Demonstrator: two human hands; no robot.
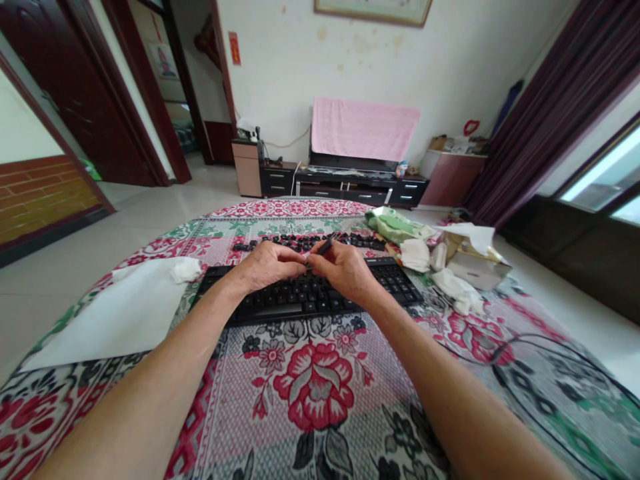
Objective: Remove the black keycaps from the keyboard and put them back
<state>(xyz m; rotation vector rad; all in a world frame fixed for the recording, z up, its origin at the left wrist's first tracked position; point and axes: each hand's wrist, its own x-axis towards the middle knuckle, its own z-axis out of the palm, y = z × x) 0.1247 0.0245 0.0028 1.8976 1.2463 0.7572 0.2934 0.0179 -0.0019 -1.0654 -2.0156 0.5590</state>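
Note:
A black computer keyboard (280,293) lies on the patterned tablecloth in front of me. Over its upper middle, my left hand (267,267) and my right hand (345,267) meet, fingertips close together. My left thumb and fingers are pinched; whatever they grip is too small to make out. A small black-handled tool (326,247) sticks up from between the thumb and fingers of my right hand; its exact kind is unclear. Behind the keyboard, several loose black keycaps (367,241) are spread in a band, partly hidden by my hands.
To the left, a crumpled tissue (186,270) rests on a white sheet of paper (115,310). On the right are a green packet (397,225), a tissue box (475,257) and a crumpled tissue (457,291). A black cable (520,341) curls across the tablecloth (315,433).

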